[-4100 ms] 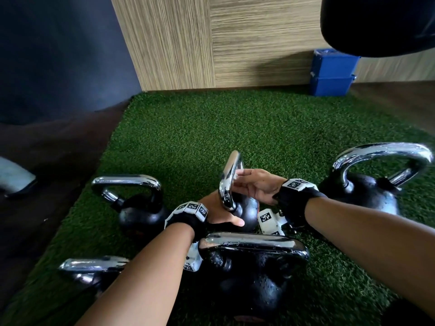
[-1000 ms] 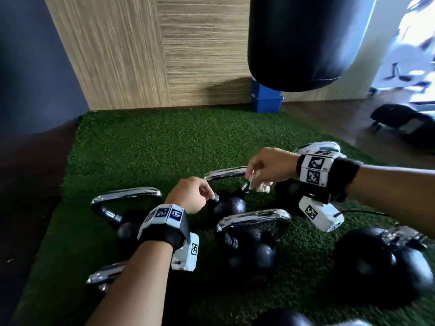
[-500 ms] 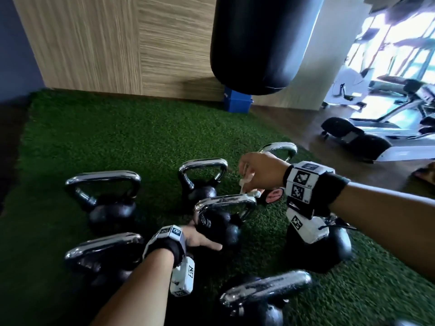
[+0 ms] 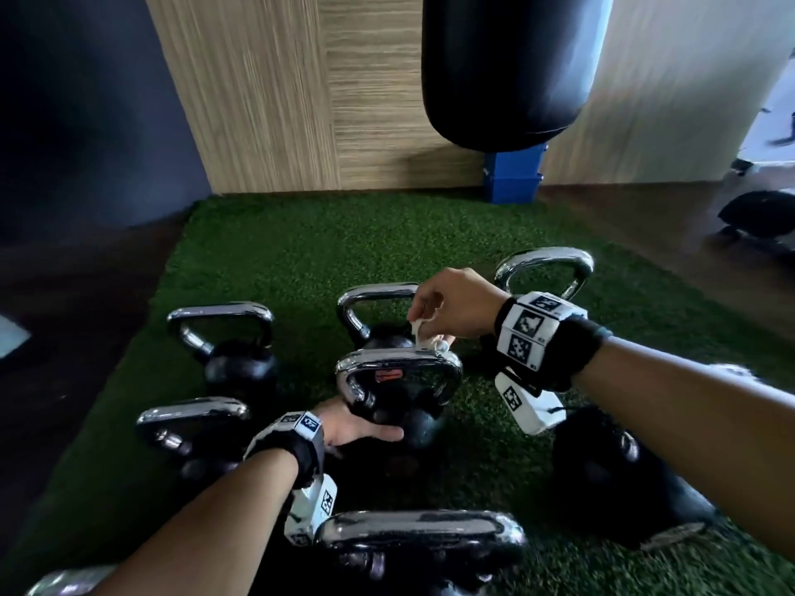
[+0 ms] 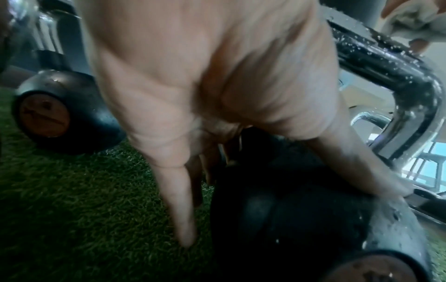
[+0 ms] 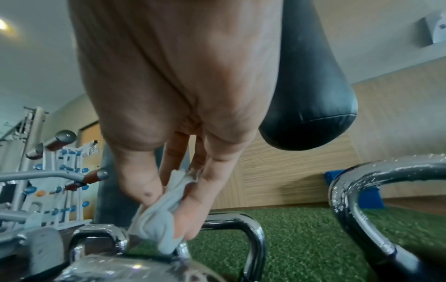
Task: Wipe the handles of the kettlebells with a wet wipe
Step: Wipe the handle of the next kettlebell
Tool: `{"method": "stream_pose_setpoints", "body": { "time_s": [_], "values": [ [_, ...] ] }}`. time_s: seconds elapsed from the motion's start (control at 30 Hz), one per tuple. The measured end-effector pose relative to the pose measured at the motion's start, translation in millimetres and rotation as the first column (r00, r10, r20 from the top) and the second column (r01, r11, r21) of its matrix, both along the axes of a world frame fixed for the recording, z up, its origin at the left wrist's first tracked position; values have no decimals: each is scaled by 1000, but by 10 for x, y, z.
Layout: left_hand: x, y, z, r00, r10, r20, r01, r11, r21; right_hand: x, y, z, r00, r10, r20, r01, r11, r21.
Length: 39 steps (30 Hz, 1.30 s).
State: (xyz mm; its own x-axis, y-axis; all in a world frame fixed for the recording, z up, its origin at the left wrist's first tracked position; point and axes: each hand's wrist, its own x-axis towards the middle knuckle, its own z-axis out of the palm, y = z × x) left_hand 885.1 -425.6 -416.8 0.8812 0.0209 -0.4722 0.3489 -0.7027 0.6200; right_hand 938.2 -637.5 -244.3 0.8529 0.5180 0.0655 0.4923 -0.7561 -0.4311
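Kettlebells stand in a cluster on the green turf (image 4: 301,251), black bodies with chrome handles. At the middle of the group sits the middle kettlebell (image 4: 413,423), its chrome handle (image 4: 398,363) arching across the top. The right hand (image 4: 456,303) hovers over the right end of that handle, thumb and fingers pinching a crumpled wet wipe (image 4: 423,335) whose lower end touches the chrome (the right wrist view shows the wipe (image 6: 156,221) bunched between thumb and fingertips, pressed down onto the metal). The left hand (image 4: 352,425) is low on the near left side of the same kettlebell, thumb stretched across the front of the black ball and fingers spread down its side toward the turf, bracing it without closing round it. Just beyond stands a far kettlebell (image 4: 378,320), another far right kettlebell (image 4: 544,273) shows behind the right wrist, and others sit left and near. A black punching bag (image 4: 507,66) hangs above the far edge of the turf, with a blue box (image 4: 514,178) below it against the wood-panelled wall (image 4: 279,92).
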Motion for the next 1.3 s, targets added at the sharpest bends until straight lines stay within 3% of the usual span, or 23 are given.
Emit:
{"method": "stream_pose_setpoints", "body": {
  "time_s": [0.1,0.3,0.57,0.77,1.3],
  "values": [
    [-66,-21,-23,996,3,86,-3,1000,6,-58,60,-111,999,12,38,-14,999,45],
    [-173,-36,-35,992,101,72,-100,995,-11,-97,222,-214,998,45,52,-48,996,72],
    [-161,12,-120,995,55,79,-53,998,-20,-196,326,-126,956,283,74,-255,931,-263],
    [-186,-3,-126,993,77,86,-76,997,-16,-248,436,-169,941,314,127,-257,907,-333],
    [-195,-8,-213,983,159,90,-154,986,-55,-293,117,-249,981,82,178,-29,959,-282]
  ]
}}
